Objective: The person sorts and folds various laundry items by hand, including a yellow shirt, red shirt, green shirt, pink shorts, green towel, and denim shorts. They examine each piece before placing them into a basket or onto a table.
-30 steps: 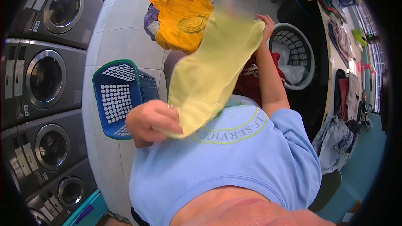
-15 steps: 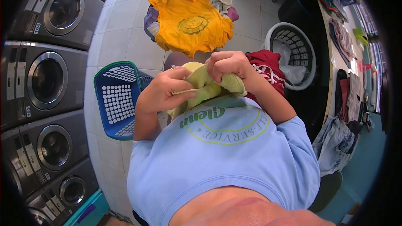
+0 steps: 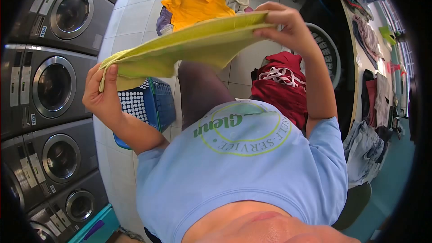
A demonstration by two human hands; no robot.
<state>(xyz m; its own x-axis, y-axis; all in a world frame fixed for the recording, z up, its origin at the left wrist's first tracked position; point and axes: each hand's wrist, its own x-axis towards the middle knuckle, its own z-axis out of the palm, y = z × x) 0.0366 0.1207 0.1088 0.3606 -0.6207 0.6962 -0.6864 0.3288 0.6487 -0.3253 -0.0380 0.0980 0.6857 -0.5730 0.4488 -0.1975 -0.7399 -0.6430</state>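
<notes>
A yellow-green cloth garment (image 3: 189,45) is stretched out in the air between my two hands. My left hand (image 3: 101,87) pinches its gathered end at the left, above the blue basket. At the other end, my right hand (image 3: 288,26) grips the edge between thumb and fingers. The cloth hangs down in the middle and partly covers the pile behind it. On that pile lies an orange shirt (image 3: 195,6), over white and purple clothes.
A blue basket (image 3: 159,103) stands on the tiled floor at the left. Dark red clothing with white laces (image 3: 281,83) lies right of my leg, near a grey-white basket (image 3: 330,49). Front-loading machines (image 3: 55,85) line the left; a table with clothes (image 3: 365,40) runs along the right.
The yellow-green cloth was bunched close to my chest and is now spread wide. My hands have moved apart, outward and farther from my body. The red clothing shows more now.
</notes>
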